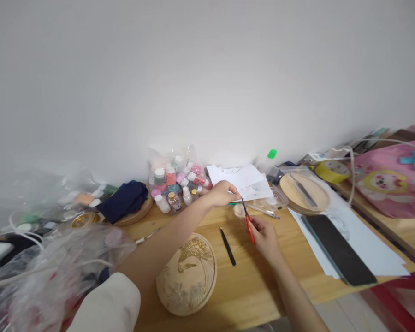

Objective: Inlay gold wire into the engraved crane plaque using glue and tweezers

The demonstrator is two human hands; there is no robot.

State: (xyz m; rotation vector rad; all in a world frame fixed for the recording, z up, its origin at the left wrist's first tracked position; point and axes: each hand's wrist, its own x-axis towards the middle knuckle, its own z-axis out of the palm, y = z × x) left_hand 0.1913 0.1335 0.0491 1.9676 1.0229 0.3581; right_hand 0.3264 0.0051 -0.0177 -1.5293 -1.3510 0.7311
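My right hand (265,237) is closed around small red-handled scissors (249,229), their thin dark tip pointing up and away from me. Just beyond that tip, my left hand (224,193) has its fingertips pinched together; whatever is between them is too small to make out. Under my left forearm lies a round wooden plaque (193,288) with a gold-painted bird design, its left part covered by the arm. Black tweezers (228,247) rest on the table between the plaque and my right hand. A small round pale dish (239,210) sits beside the scissors.
Against the wall stand a bag of coloured bottles (174,177) and white paper sheets (252,182). To the right are a round embroidery-like wooden disc (287,193), a phone (340,249) and a pink bag (390,180). Crumpled plastic (65,272) and a dark blue cloth (124,201) lie left.
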